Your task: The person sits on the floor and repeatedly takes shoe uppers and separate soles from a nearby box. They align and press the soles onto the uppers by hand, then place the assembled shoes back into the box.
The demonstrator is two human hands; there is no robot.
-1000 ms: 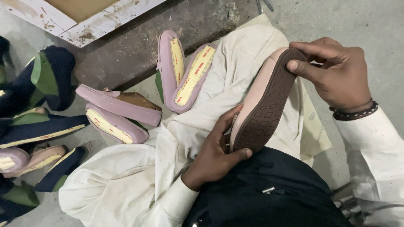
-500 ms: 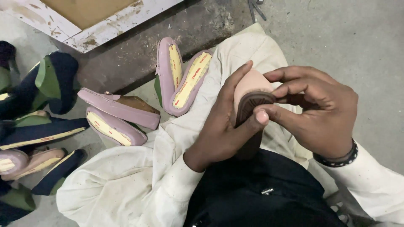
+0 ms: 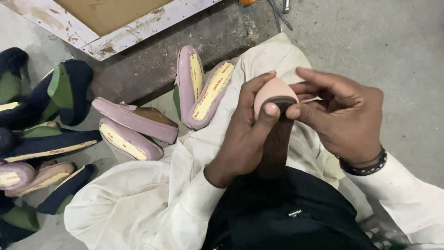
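head view, looking down at a lap in cream cloth (image 3: 138, 203) and a dark garment (image 3: 286, 217). left hand (image 3: 245, 134) wrapped around a sole (image 3: 276, 139), thumb pressed on its dark ribbed face near the tip, fingers curled behind the pink back. right hand (image 3: 342, 120) closed in from the other side, thumb and forefinger pinching the sole's rounded tip, touching the left thumb. both hands clamped on the sole, close together. sole held upright over the lap, pink tip up, dark length running down toward the dark garment. beaded band (image 3: 365, 166) on the right wrist.

left of the sole, on the concrete floor (image 3: 397, 51): two lilac shoes (image 3: 203, 88) lying on their sides just beside the cream cloth, yellow insoles showing, touching each other. farther left of the sole, two more lilac shoes (image 3: 134, 127), one stacked partly on the other. well left of the sole, a heap of navy and green shoes (image 3: 51, 102) at the frame edge. above and left of the sole, a worn white-framed board (image 3: 120, 23). metal tools (image 3: 280, 9) at the top edge, above the sole, too cropped to identify.
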